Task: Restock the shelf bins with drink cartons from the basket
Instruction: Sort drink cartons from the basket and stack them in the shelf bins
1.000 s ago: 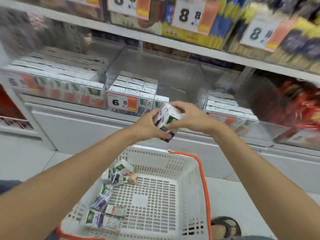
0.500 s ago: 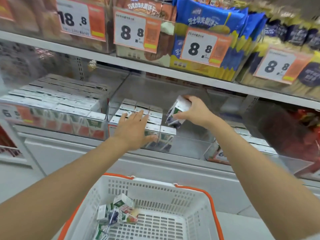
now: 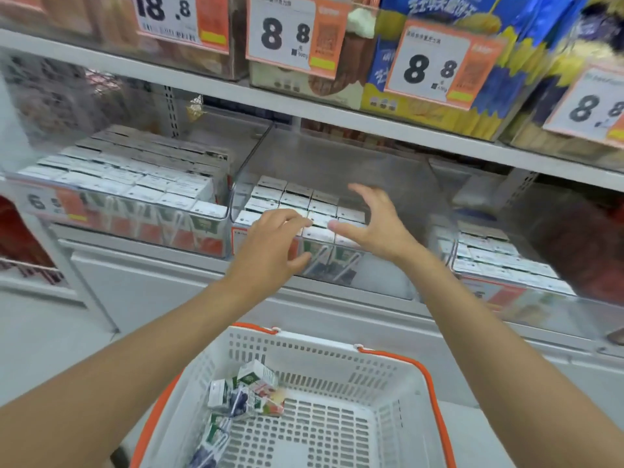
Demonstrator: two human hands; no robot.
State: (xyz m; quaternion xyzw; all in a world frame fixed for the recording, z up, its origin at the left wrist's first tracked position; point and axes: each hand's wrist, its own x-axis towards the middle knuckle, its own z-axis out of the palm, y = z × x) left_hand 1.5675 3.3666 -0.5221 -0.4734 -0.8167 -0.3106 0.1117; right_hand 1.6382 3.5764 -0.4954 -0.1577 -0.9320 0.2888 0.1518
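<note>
The middle clear bin (image 3: 388, 184) on the shelf holds rows of white-topped drink cartons (image 3: 297, 197) in its left part; its right part is bare. My left hand (image 3: 273, 244) rests open over the front cartons, fingers spread. My right hand (image 3: 374, 221) hovers open beside it, just right of the carton rows, holding nothing. Below, the white basket (image 3: 388, 383) with orange handles has several loose cartons (image 3: 250, 393) piled in its left corner.
A full carton bin (image 3: 128, 197) stands to the left and another carton bin (image 3: 499, 258) to the right. The shelf above carries snack packs behind price tags (image 3: 287, 32). White floor lies around the basket.
My right hand has set its carton into the middle bin and let go. Both hands are now open over the front rows. The camera has come closer to the shelf.
</note>
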